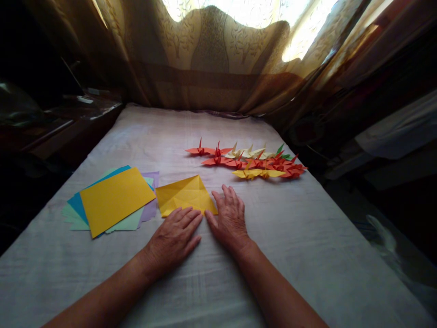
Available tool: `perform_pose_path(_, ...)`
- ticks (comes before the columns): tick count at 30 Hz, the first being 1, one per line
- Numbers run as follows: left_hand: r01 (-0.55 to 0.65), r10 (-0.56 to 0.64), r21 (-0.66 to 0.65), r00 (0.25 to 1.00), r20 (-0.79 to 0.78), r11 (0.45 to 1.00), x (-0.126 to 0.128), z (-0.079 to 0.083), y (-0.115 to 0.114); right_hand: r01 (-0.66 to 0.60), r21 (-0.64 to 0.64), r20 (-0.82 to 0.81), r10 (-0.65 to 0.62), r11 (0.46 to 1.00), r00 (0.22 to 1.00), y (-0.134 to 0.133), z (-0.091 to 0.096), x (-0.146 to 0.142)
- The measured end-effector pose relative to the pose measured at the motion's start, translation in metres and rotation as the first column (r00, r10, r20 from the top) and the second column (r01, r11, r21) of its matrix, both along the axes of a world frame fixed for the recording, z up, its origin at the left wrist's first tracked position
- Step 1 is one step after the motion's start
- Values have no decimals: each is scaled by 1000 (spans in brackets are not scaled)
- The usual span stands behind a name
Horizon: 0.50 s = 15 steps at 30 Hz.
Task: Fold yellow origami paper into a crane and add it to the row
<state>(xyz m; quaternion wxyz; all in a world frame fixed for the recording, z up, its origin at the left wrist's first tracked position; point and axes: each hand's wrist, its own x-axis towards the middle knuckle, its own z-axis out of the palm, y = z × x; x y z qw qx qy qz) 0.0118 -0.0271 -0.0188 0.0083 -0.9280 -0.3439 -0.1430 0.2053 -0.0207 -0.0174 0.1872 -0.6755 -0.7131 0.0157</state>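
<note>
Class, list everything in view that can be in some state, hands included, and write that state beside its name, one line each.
Yellow paper: creased, partly folded.
Left hand: open, palm down, fingers on the paper's near edge.
Right hand: open, thumb at the near edge, close to the right corner.
Stack: fanned unevenly, top sheet unfolded.
Cranes: folded, wings spread, grouped in rows.
Cloth: spread out, lightly wrinkled.
Curtain: hanging, backlit.

Bright light (235,11) glares along the top of golden-brown patterned curtains (211,50) behind a pale cloth (293,255); both sides fall dark.
</note>
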Motion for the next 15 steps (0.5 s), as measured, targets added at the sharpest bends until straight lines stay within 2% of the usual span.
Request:
perform_pose_path(10, 27, -27, -8, 1000, 15, 1000, -1, 3, 1, 51, -130, 62, -43, 990, 997, -5, -1, 18)
perform_pose_path(15, 19, -20, -98, 1000, -12, 995, 3, 12, 5, 30, -181, 78, -16, 983, 997, -3, -4, 21)
